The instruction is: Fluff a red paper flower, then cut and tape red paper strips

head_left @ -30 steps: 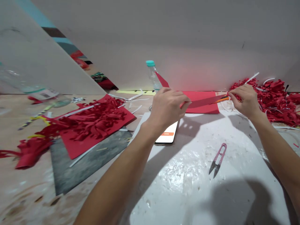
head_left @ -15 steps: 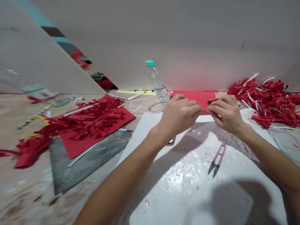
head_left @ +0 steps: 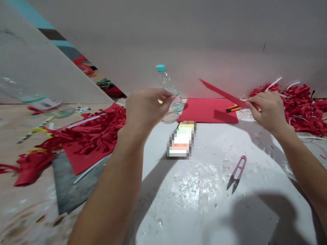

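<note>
My right hand (head_left: 269,109) pinches one end of a long red paper strip (head_left: 222,92), which slants up to the left above a flat red sheet (head_left: 201,110). My left hand (head_left: 150,107) is raised in front of the clear bottle (head_left: 167,81), thumb and fingertips pressed together; whether anything is between them is too blurred to tell. Below it a phone (head_left: 182,141) with a lit, pixelated screen lies on the white surface (head_left: 204,211). Pink thread snips (head_left: 237,173) rest nearer, blades toward me. An orange and black cutter (head_left: 233,108) lies at the red sheet's right side.
Curled red paper fringes (head_left: 94,132) lie at left over a dark board (head_left: 74,187). More red fringes with white strips (head_left: 306,105) are heaped at right. A tape roll (head_left: 171,117) sits beside the bottle. A pale wall (head_left: 217,51) rises behind.
My hands, close together over the red sheet before, have moved apart: the left leftward, the right to the right. The red strip now shows in my right hand, and the phone is uncovered.
</note>
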Tool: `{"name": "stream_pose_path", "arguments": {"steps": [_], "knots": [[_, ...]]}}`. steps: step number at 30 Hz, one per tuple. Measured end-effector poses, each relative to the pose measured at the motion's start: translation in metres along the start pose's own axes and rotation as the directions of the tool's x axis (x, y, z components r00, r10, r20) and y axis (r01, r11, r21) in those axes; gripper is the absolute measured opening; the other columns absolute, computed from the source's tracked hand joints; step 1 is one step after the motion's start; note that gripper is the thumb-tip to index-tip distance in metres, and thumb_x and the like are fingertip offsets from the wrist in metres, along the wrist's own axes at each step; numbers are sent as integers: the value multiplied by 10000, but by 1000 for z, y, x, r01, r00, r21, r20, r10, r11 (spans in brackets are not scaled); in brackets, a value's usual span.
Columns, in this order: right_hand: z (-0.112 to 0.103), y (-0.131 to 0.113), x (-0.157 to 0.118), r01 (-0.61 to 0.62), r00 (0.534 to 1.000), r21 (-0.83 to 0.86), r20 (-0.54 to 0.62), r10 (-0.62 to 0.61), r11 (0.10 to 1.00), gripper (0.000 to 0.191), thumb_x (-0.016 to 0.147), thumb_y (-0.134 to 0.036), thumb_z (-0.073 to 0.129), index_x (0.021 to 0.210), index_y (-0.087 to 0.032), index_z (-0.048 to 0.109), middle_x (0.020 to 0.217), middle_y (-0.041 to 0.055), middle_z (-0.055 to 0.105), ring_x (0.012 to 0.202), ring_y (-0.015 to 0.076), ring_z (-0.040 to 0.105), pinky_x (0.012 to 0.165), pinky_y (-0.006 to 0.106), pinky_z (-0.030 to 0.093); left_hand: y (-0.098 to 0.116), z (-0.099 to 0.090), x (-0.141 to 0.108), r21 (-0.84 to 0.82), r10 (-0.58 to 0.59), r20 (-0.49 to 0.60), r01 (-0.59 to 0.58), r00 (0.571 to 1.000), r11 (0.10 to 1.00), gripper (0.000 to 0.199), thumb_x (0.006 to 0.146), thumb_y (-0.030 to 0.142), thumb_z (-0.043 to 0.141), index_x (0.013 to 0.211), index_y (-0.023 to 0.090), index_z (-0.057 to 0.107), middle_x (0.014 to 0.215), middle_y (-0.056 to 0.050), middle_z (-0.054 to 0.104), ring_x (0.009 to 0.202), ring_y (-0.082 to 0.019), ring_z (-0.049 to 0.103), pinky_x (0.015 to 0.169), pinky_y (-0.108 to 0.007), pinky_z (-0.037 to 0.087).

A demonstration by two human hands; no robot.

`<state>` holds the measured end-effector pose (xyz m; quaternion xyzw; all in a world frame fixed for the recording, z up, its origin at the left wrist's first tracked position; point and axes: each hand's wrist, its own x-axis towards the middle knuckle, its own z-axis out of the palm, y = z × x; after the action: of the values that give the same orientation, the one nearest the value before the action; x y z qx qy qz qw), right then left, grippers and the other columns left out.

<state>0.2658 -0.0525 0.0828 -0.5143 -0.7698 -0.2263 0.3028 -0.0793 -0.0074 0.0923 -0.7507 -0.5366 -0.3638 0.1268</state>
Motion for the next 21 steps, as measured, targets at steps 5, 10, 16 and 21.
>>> {"name": "stream_pose_path", "arguments": {"steps": [5, 10, 16, 21], "knots": [[-1, -35, -3, 77, 953, 166, 276, -121, 983, 221, 938, -224, 537, 899, -189, 752, 865, 56, 757, 780, 200, 628, 684, 314, 359, 47, 9, -13, -156, 373, 51, -362, 926, 919, 355, 875, 294, 707, 1206, 169, 677, 1221, -98, 721, 1131, -284, 660, 988, -462, 515], [-6, -60, -7, 266, 799, 270, 475, -368, 926, 210, 916, -208, 574, 798, -175, 745, 837, 82, 749, 781, 208, 618, 666, 317, 317, 97, 21, -33, -289, 666, 193, -607, 720, 740, 384, 892, 308, 703, 1253, 184, 656, 1417, -95, 607, 1373, -323, 474, 1167, -522, 352], [-19, -61, -7, 191, 760, 403, 516, -395, 895, 247, 944, -251, 561, 804, -187, 753, 742, 49, 717, 683, 158, 574, 637, 287, 307, 91, 27, -32, -500, 675, 344, -481, 653, 720, 111, 903, 296, 683, 890, 207, 749, 958, -68, 756, 1055, -235, 653, 1017, -405, 472], [-24, -19, 1, 14, 858, 473, 447, -254, 881, 235, 939, -313, 587, 819, -199, 755, 741, 21, 731, 659, 146, 602, 633, 272, 377, 75, 9, -23, -504, 613, 417, -391, 671, 770, 169, 927, 284, 609, 842, 228, 745, 810, -22, 742, 830, -180, 667, 983, -391, 478]]}}
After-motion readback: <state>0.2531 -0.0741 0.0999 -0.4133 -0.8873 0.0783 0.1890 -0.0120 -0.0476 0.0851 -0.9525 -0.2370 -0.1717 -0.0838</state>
